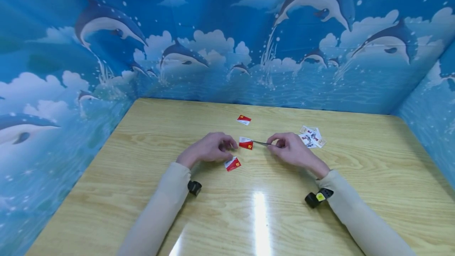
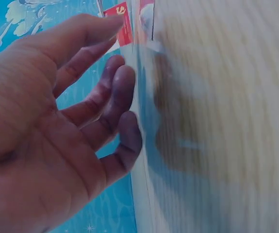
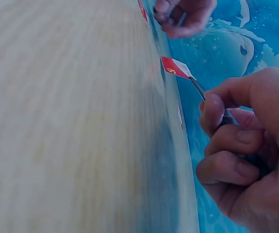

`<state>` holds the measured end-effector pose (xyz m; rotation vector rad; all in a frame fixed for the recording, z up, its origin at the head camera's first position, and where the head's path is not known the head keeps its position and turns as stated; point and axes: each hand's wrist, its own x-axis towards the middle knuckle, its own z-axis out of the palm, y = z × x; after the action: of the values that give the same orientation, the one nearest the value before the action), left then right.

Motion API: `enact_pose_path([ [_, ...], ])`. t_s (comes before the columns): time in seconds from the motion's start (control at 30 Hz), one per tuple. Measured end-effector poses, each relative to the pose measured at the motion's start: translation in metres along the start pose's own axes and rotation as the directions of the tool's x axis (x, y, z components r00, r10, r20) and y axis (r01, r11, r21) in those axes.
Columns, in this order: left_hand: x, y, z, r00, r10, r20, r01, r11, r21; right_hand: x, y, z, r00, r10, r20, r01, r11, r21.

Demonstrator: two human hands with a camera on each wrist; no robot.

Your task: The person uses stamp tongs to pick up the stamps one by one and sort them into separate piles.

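My right hand [image 1: 293, 149] grips a pair of dark metal tweezers [image 3: 197, 88]. Their tips hold a small red-and-white card [image 3: 176, 68] by its white part, and in the right wrist view the card looks raised off the table. To the left of that card is my left hand [image 1: 213, 148], its fingers loosely bent and nothing in them. Close by its thumb lies a second red-and-white card [image 1: 232, 164]; whether the thumb touches it I cannot tell. A third such card [image 1: 243, 119] lies farther back.
Several white printed cards [image 1: 311, 136] lie overlapping just beyond the right hand. The wood-grain table [image 1: 149, 129] is bordered at the back and sides by a blue dolphin-print curtain [image 1: 213, 70]. A bright reflection crosses the front of the tabletop.
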<state>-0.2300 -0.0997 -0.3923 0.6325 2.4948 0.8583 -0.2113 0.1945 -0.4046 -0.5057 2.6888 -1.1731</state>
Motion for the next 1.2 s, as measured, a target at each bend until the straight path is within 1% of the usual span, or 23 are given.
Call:
enact_pose_path([
  [0.13,-0.003,0.0,0.001,0.998,-0.018,0.054,0.018,1.0,0.004,0.006,0.001,-0.003,0.999,0.036,-0.012,-0.036,0.999,0.031],
  [0.4,-0.004,-0.004,0.0,0.993,-0.011,0.118,0.011,1.0,-0.002,0.019,0.003,-0.005,0.996,0.082,-0.044,-0.079,0.995,0.065],
  [0.57,-0.004,-0.005,-0.001,0.989,0.0,0.147,-0.002,1.0,0.013,0.027,0.007,-0.005,0.993,0.104,-0.057,-0.098,0.99,0.097],
  [0.73,-0.004,-0.003,-0.001,0.988,-0.022,0.151,0.019,1.0,0.021,0.034,0.01,-0.005,0.989,0.13,-0.066,-0.122,0.986,0.117],
  [0.97,-0.003,-0.001,0.0,0.988,-0.054,0.144,0.051,0.998,0.024,0.043,0.009,-0.002,0.986,0.149,-0.071,-0.138,0.979,0.15],
  [1.07,-0.003,-0.001,0.0,0.988,-0.07,0.138,0.067,0.997,0.027,0.047,0.007,-0.002,0.983,0.164,-0.078,-0.152,0.978,0.142],
  [1.2,-0.002,-0.001,0.001,0.988,-0.057,0.14,0.054,0.998,0.03,0.051,0.007,-0.002,0.98,0.184,-0.082,-0.174,0.978,0.112],
])
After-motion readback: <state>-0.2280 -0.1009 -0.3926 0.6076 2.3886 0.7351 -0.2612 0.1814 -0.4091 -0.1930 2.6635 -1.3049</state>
